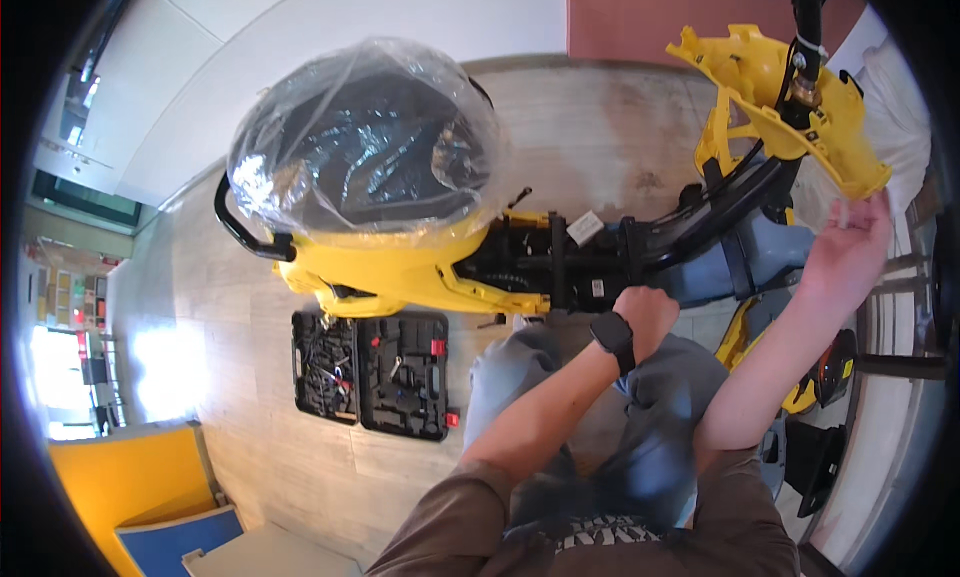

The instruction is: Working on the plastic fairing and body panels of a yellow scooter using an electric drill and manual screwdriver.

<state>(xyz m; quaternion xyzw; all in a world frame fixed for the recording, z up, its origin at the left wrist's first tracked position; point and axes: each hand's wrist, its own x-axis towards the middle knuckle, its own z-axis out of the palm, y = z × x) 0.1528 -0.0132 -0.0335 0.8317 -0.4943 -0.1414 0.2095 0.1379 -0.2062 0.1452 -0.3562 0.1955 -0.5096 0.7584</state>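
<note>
A yellow and black scooter lies across the middle, its seat (365, 142) under clear plastic, its yellow rear body (390, 267) joined to a black frame (735, 202). At upper right, a yellow front panel (840, 127) surrounds the steering column. My left hand (645, 322), with a black watch, is curled just below the frame, over my legs; what it holds, if anything, is hidden. My right hand (855, 232) reaches up to the lower tip of the front panel, fingers curled beside it; what they grip is unclear.
An open black toolcase (402, 397) lies on the wooden floor below the seat. Yellow parts (745, 332) and a black item (810, 457) lie at right, near white wrapping (890, 107). Yellow (110, 477) and blue (170, 542) boards stand at lower left.
</note>
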